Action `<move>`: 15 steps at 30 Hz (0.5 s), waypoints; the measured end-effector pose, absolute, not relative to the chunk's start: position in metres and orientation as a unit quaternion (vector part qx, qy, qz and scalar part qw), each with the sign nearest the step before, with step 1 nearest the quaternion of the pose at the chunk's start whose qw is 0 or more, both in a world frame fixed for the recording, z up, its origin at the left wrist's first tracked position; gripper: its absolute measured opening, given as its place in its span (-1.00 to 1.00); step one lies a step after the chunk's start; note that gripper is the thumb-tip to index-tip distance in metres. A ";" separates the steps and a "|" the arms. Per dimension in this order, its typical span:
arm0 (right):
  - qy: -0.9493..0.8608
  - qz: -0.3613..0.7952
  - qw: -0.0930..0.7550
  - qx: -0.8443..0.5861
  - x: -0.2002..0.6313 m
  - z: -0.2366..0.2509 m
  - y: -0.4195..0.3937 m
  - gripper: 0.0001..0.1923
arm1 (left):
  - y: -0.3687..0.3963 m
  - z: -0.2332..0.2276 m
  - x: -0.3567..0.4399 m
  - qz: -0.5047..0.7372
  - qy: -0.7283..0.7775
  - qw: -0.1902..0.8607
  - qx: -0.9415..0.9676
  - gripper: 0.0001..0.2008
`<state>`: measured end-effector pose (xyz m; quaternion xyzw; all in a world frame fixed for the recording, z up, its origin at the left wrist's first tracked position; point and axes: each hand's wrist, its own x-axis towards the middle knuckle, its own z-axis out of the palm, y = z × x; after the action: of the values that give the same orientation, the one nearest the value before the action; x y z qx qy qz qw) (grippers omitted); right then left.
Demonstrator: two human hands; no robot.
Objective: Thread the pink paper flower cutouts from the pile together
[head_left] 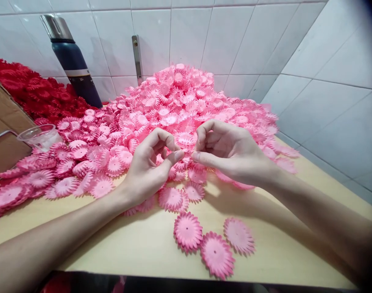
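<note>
My left hand (157,162) and my right hand (228,152) are raised over the table in front of a large heap of pink flower-shaped petal discs (180,101). Each hand pinches thumb against index finger, and the fingertips of the two almost meet. Whatever sits between them is tiny and blends with the pink behind, so I cannot make it out. Below the hands, two darker-edged petal discs (187,232) (217,254) and a paler petal disc (239,236) lie flat on the table.
A dark blue bottle (77,69) with a steel cap leans in view at the back left, beside a red petal heap (36,89). A clear plastic cup (42,138) and a cardboard box (7,126) are at left. White tiled walls (335,101) bound the wooden table (128,244).
</note>
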<state>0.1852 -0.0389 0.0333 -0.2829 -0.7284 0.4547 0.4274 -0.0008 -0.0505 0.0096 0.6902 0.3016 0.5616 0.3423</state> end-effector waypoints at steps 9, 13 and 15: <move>-0.787 0.223 0.487 -0.307 0.175 0.025 -0.035 -0.71 | -0.052 0.005 0.006 0.581 0.353 0.296 0.671 -0.78; -0.817 0.048 0.489 -0.302 0.170 0.020 -0.034 -0.70 | -0.048 0.000 0.008 0.557 0.371 0.295 0.682 -0.78; -0.812 0.019 0.494 -0.312 0.169 0.019 -0.033 -0.71 | -0.046 -0.002 0.008 0.559 0.367 0.298 0.681 -0.79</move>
<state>0.1693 -0.0332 0.0194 -0.3116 -0.8117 0.0188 0.4937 0.0077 -0.0461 -0.0016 0.6808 0.3668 0.5594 0.2984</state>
